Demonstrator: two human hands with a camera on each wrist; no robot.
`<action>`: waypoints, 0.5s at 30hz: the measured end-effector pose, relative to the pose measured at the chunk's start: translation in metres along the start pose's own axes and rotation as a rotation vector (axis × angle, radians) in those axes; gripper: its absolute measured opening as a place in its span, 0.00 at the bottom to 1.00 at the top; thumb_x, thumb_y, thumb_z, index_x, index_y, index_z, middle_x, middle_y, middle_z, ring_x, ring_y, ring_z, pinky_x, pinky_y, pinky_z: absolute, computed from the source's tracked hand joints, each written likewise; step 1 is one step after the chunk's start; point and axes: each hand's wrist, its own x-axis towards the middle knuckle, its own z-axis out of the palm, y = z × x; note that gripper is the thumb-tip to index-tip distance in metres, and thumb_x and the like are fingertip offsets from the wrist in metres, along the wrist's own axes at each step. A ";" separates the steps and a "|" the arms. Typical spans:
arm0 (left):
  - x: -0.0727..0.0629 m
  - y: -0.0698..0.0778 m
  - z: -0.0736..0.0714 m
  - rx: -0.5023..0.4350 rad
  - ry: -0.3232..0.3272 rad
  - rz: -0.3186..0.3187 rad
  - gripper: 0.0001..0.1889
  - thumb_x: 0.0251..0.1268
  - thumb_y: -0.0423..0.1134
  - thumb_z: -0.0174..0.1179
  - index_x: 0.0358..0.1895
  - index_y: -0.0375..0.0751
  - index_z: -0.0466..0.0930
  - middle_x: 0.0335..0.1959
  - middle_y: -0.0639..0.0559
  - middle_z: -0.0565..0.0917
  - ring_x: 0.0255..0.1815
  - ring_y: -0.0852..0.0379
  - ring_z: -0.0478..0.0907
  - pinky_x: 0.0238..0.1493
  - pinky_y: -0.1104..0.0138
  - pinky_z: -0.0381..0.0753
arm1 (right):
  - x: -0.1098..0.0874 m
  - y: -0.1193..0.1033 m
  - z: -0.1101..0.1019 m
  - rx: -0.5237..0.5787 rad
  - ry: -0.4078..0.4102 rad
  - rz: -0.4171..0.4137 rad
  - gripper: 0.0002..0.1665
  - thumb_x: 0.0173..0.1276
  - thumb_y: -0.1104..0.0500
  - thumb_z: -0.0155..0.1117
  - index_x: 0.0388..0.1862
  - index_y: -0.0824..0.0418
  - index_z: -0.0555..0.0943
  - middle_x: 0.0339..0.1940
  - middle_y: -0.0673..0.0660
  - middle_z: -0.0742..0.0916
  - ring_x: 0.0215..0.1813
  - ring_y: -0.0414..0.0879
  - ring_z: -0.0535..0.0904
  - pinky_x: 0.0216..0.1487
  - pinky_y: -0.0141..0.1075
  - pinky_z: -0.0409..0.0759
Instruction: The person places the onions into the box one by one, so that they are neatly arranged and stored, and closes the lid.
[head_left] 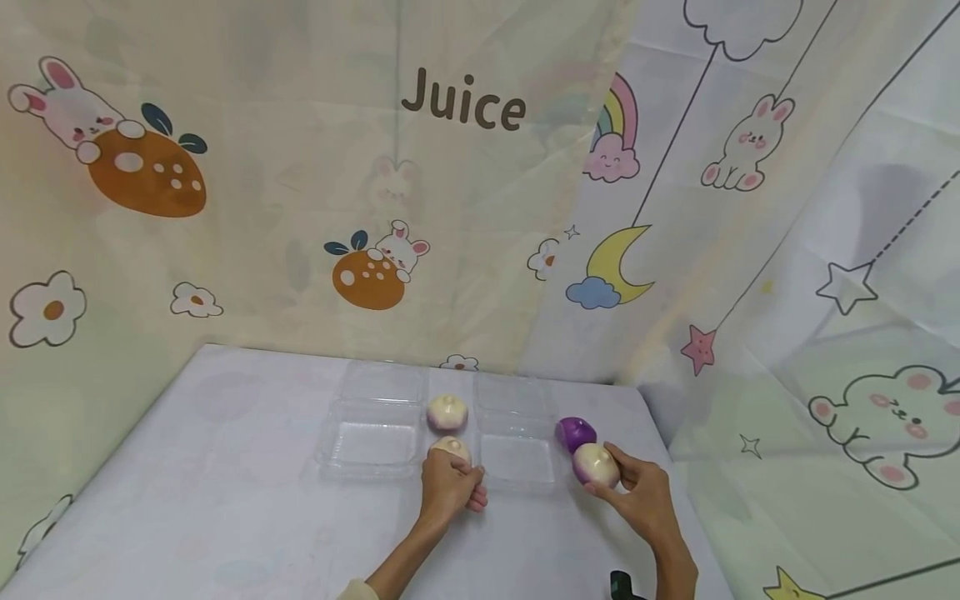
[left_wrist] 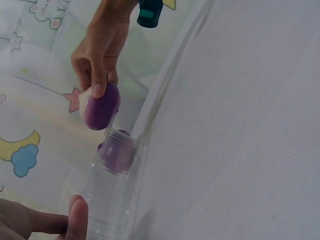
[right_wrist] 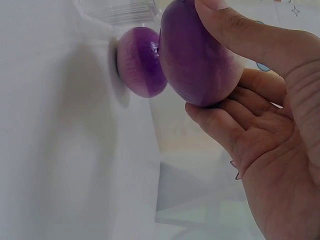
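My right hand (head_left: 637, 496) grips a purple-and-cream turnip (head_left: 596, 467) with thumb and fingers, just in front of another purple turnip (head_left: 576, 434). In the right wrist view, the held turnip (right_wrist: 197, 55) is close beside the second turnip (right_wrist: 141, 62), which is on the table. My left hand (head_left: 448, 487) is loosely curled between the two clear plastic boxes, overlapping the near side of a cream-topped turnip (head_left: 453, 447). Only the top of that turnip shows past the knuckles. Nothing shows between the left fingers (left_wrist: 76, 217) in the left wrist view. Behind them sits one more turnip (head_left: 447, 412).
A clear plastic box (head_left: 372, 473) with its lid raised stands left of centre. A second clear box (head_left: 517, 482) lies between the hands, its lid also up. At the front right is a dark green object (head_left: 621, 585). Printed cloth (head_left: 465, 192) hangs behind the white table (head_left: 225, 500).
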 end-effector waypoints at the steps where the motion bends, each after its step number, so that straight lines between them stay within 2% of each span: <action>1: 0.000 0.000 0.000 0.002 0.001 0.000 0.05 0.65 0.23 0.68 0.30 0.23 0.84 0.16 0.37 0.88 0.13 0.50 0.87 0.17 0.58 0.91 | 0.000 0.000 0.000 0.006 0.001 -0.005 0.46 0.54 0.57 0.91 0.67 0.75 0.82 0.60 0.72 0.89 0.64 0.64 0.85 0.53 0.09 0.78; 8: 0.003 0.000 0.000 0.004 0.001 -0.008 0.06 0.66 0.23 0.68 0.29 0.25 0.84 0.15 0.39 0.88 0.12 0.51 0.87 0.17 0.58 0.91 | -0.001 -0.001 0.001 0.016 -0.003 -0.001 0.46 0.55 0.56 0.91 0.68 0.75 0.82 0.62 0.72 0.88 0.65 0.64 0.84 0.53 0.11 0.79; 15: 0.003 -0.001 0.000 -0.003 -0.005 -0.005 0.06 0.65 0.23 0.68 0.29 0.25 0.84 0.16 0.40 0.88 0.13 0.51 0.87 0.18 0.57 0.91 | -0.002 -0.003 0.002 0.018 -0.007 0.017 0.46 0.56 0.55 0.91 0.69 0.74 0.81 0.63 0.71 0.88 0.66 0.64 0.85 0.57 0.21 0.87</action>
